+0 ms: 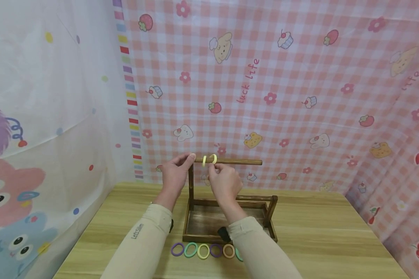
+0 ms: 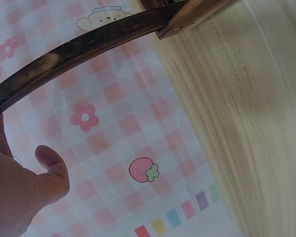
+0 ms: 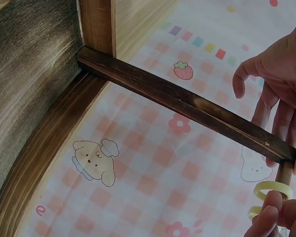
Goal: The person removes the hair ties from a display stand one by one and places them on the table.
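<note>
A dark wooden stand has a tall post with a horizontal rod at its top. My left hand grips the corner where post and rod meet; in the right wrist view its fingers lie behind the post. Two pale yellow rings, like hair ties, hang around the rod. The left yellow ring is close to the post. My right hand pinches the other yellow ring at its lower edge. In the right wrist view, my right fingertips partly hide this ring.
The stand's shallow tray base sits on the wood-grain table, with a lower rail at its right. In front lies a row of purple, green, yellow and orange rings, its right end partly covered by my right sleeve. A checked cloth hangs behind.
</note>
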Tool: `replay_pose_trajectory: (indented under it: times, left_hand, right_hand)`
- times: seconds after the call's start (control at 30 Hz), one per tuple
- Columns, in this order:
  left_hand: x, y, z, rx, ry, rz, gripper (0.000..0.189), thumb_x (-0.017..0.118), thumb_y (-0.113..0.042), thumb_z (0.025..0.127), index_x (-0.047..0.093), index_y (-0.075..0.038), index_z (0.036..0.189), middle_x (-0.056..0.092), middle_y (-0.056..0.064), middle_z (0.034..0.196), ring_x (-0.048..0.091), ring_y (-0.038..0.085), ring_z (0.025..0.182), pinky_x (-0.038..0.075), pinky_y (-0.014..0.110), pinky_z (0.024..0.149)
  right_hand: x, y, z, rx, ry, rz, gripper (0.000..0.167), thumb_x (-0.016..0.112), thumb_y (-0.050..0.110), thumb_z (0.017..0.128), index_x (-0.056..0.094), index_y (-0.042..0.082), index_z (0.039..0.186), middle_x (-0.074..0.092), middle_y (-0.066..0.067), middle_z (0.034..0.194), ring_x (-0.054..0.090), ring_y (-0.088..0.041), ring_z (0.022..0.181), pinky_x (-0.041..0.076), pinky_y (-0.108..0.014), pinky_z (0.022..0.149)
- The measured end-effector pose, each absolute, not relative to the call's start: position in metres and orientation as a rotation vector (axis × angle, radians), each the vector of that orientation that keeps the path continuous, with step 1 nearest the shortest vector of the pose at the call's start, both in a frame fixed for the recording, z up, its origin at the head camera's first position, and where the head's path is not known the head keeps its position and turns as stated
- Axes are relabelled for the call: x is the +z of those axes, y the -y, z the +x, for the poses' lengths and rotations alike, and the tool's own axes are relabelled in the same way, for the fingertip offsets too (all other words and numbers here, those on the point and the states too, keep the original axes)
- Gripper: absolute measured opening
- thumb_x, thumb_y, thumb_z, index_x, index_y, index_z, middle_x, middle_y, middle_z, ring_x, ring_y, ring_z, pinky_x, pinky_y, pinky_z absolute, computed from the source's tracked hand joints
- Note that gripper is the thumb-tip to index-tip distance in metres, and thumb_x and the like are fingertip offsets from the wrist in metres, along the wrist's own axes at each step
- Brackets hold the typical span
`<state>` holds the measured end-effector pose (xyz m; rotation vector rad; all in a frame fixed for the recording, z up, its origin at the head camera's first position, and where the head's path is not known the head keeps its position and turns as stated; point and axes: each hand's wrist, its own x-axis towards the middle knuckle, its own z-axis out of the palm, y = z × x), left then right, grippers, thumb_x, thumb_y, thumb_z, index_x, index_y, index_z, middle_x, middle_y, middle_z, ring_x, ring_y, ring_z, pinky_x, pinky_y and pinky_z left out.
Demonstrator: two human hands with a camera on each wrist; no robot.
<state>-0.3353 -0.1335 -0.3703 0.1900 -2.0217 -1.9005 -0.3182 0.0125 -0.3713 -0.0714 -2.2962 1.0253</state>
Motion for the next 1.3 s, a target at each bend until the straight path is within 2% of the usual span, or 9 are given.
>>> replay_pose_trajectory:
  times: [0.17,0.37,0.7,0.83,1.03,1.3]
  left_hand:
    - [-0.37,0.133,-0.335,-1.908,2.019,0.191,0.035,0.08,-0.045,0.096,0.082,-0.018,0.119,0.078,0.007,0.119,0.07,0.022,0.111,0.056,0.037,0.094]
    - [-0.368,0.133,-0.334,-1.918,2.031,0.19,0.033,0.08,-0.044,0.097,0.081,-0.019,0.118,0.078,0.006,0.12,0.07,0.022,0.113,0.057,0.039,0.098]
    - [-0.366,0.133,-0.33,-1.935,2.059,0.188,0.041,0.079,-0.05,0.096,0.079,-0.019,0.124,0.076,0.007,0.127,0.069,0.024,0.122,0.056,0.046,0.108]
    - [-0.367,0.134,-0.33,-1.933,2.065,0.193,0.044,0.079,-0.052,0.096,0.079,-0.019,0.125,0.076,0.006,0.129,0.069,0.024,0.124,0.054,0.047,0.111]
    - [-0.367,0.135,-0.331,-1.938,2.057,0.202,0.042,0.08,-0.051,0.095,0.079,-0.02,0.123,0.076,0.006,0.128,0.069,0.024,0.124,0.054,0.046,0.111]
    - [-0.367,0.134,-0.332,-1.943,2.057,0.211,0.042,0.08,-0.05,0.095,0.079,-0.02,0.123,0.076,0.006,0.127,0.069,0.024,0.122,0.055,0.045,0.11]
  right_hand:
    - [-0.372,-0.015,-0.319,1.037,2.296,-0.052,0.019,0.073,0.03,0.098,0.088,0.018,0.094,0.077,0.003,0.065,0.059,-0.014,0.048,0.035,-0.026,0.042]
    - [-0.374,-0.029,-0.319,1.032,2.317,-0.042,0.02,0.073,0.031,0.099,0.087,0.02,0.091,0.077,0.002,0.067,0.057,-0.012,0.046,0.032,-0.026,0.041]
    - [-0.377,-0.065,-0.32,0.997,2.358,0.041,0.022,0.068,0.028,0.102,0.087,0.016,0.101,0.081,0.001,0.074,0.063,-0.012,0.048,0.033,-0.026,0.038]
    - [-0.377,-0.08,-0.322,0.98,2.375,0.043,0.024,0.067,0.029,0.103,0.086,0.014,0.102,0.08,0.0,0.073,0.06,-0.01,0.046,0.033,-0.026,0.037]
    - [-0.375,-0.099,-0.323,0.975,2.374,0.058,0.025,0.068,0.027,0.103,0.086,0.009,0.103,0.08,-0.004,0.074,0.054,-0.01,0.043,0.031,-0.025,0.038]
    - [-0.373,-0.119,-0.323,0.946,2.383,0.045,0.024,0.068,0.026,0.102,0.086,0.01,0.102,0.08,-0.005,0.073,0.052,-0.011,0.043,0.03,-0.026,0.039]
